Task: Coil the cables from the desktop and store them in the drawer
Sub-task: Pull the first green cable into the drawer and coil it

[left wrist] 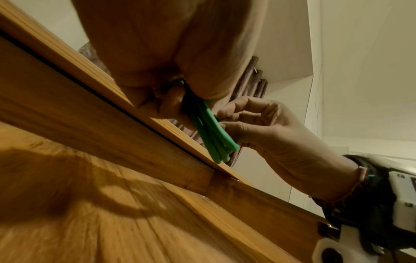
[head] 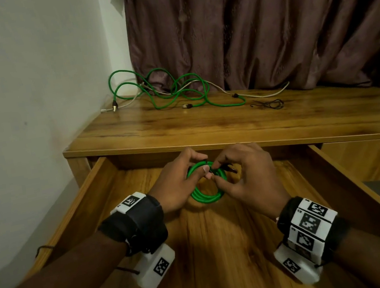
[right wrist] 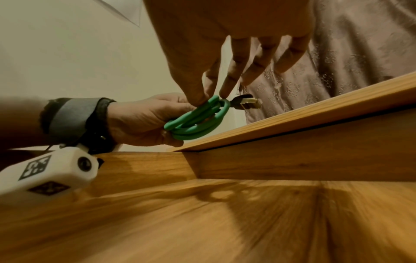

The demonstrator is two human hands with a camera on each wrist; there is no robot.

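A green cable coil (head: 208,195) hangs in the air above the open wooden drawer (head: 203,255). My left hand (head: 198,169) grips the coil's left side, thumb over the loops. At the top of the coil my right hand (head: 215,173) pinches the cable just behind its dark plug (head: 229,169). In the right wrist view the coil (right wrist: 195,122) sits in the left hand (right wrist: 144,121), and the plug (right wrist: 246,104) sticks out to the right. In the left wrist view the coil (left wrist: 211,131) is edge-on between both hands.
On the desktop (head: 206,125) lie a loose green cable (head: 174,90), a white cable (head: 264,94) and a thin black cable (head: 269,105), tangled near the back. A brown curtain (head: 263,16) hangs behind. The wall (head: 11,99) is on the left.
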